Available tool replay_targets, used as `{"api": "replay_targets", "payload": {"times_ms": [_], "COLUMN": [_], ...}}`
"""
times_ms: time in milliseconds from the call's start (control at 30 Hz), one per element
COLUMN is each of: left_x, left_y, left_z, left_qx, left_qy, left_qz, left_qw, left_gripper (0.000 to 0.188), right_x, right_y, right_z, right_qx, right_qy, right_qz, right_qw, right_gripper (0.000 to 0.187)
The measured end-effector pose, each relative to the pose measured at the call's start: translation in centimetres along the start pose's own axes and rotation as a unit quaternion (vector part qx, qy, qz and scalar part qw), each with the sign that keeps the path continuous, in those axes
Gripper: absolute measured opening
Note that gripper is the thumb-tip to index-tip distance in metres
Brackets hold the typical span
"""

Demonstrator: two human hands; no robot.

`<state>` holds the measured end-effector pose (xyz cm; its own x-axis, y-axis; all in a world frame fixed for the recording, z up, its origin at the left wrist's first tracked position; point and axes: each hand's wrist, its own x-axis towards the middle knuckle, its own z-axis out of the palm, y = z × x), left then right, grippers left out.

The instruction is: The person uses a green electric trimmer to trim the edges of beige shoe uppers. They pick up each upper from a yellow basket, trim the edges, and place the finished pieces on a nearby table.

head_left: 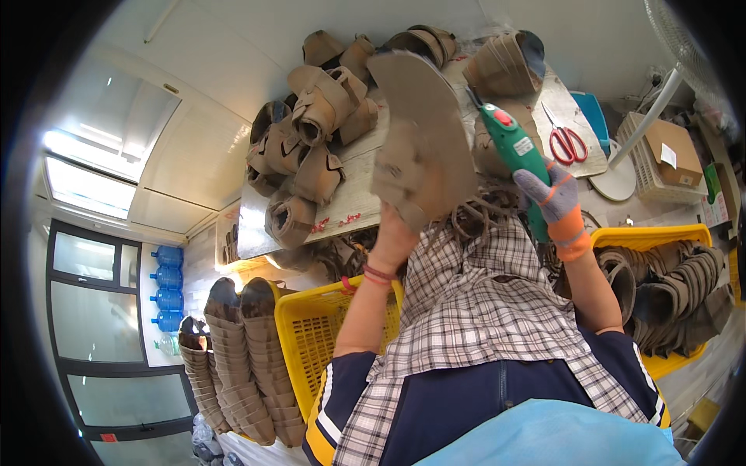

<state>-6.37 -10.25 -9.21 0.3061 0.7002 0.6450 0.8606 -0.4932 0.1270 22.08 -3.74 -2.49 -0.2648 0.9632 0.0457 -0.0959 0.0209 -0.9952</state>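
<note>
My bare left hand (pixel 395 235) grips the lower end of a wide brown shoe upper (pixel 423 140), which is raised over the table and slightly blurred. On my right hand (pixel 556 198) is a grey and orange work glove. Its fingers close around a green handheld power tool (pixel 513 144) with a red switch, and the thin dark tip points up and left toward the upper. Red-handled scissors (pixel 567 144) lie on the table right of the tool. Several rolled brown uppers (pixel 315 116) are piled on the table's left side.
The worktable (pixel 350 198) has a pale worn top. A yellow basket (pixel 311 326) stands at my left beside tall stacks of brown pieces (pixel 252 349). Another yellow basket (pixel 660 233) at my right holds brown pieces. A fan (pixel 680 39) and a cardboard box (pixel 664 147) are at far right.
</note>
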Motion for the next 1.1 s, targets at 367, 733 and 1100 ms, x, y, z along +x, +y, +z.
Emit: {"api": "replay_targets", "payload": {"times_ms": [367,733,1100], "left_x": [22.5,27.9,24.6], "left_y": [-17.8,-22.8,-25.8], "left_z": [0.2,31.4,24.3], "left_qx": [-0.027,0.023,-0.07], "left_qy": [0.472,0.077,0.046], "left_qz": [-0.266,-0.472,-0.254], "left_qw": [0.84,0.878,0.964], "left_gripper": [0.024,0.055,0.023], "right_x": [-1.0,-0.6,-0.9], "right_y": [2.1,2.8,4.6], "right_z": [-5.2,-8.0,-8.5], "right_qx": [0.009,-0.055,-0.051], "right_qy": [0.096,0.191,0.187], "right_qz": [0.0,0.035,0.05], "right_qw": [0.995,0.979,0.98], "right_gripper": [0.037,0.043,0.04]}}
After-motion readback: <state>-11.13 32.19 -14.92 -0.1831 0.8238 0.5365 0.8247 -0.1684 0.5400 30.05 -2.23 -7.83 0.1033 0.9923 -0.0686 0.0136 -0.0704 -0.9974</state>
